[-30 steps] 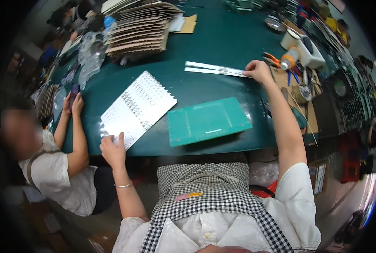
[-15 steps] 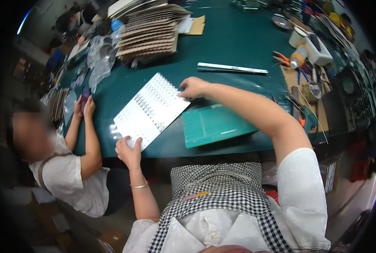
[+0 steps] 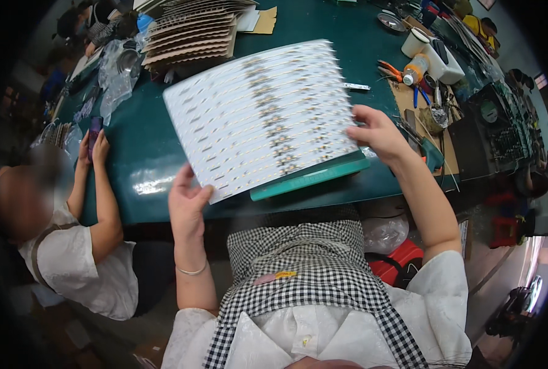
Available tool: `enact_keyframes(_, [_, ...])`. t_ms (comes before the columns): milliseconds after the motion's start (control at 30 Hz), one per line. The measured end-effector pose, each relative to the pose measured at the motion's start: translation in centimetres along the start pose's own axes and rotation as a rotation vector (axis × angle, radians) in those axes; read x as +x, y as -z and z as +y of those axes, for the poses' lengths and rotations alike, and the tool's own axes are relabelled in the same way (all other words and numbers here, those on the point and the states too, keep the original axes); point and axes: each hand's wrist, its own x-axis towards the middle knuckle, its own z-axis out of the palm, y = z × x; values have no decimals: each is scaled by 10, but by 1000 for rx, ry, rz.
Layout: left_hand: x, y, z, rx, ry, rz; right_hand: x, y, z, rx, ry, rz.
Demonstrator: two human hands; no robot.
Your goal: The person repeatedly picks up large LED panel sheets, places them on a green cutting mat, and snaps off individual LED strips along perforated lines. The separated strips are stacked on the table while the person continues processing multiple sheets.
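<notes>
A large white circuit board panel (image 3: 224, 117), covered in rows of small dark and gold parts, is lifted and tilted above the table, slightly blurred. My left hand (image 3: 189, 200) pinches its lower left corner between thumb and fingers. At the toothed right edge, my right hand (image 3: 381, 138) grips the panel with the thumb in front and the fingers partly behind. Under the panel's lower right part lies a flat green box-like block (image 3: 314, 178), mostly covered by it. The end of a thin white strip (image 3: 358, 87) shows beyond the right edge.
The dark green table (image 3: 135, 178) carries a stack of brown corrugated sheets (image 3: 191, 37) at the far left. At right are orange-handled pliers (image 3: 389, 70), an orange bottle (image 3: 416, 69) and a white mug (image 3: 414, 43). A person at left holds a phone (image 3: 94, 136).
The panel has risen off the table toward me and turned, now covering much of the green block. My right hand has swung right and nearer with its edge; my left still holds the near corner.
</notes>
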Motion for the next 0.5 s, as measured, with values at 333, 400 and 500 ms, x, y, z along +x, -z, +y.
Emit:
enact_keyframes(333, [20, -46, -6, 335, 65, -217, -24, 31, 38, -119, 158, 151])
enact_keyframes(400, [21, -45, -3, 354, 88, -238, -19, 34, 35, -168, 141, 145])
enact_keyframes(500, [20, -50, 4, 297, 142, -251, -24, 35, 21, -174, 90, 90])
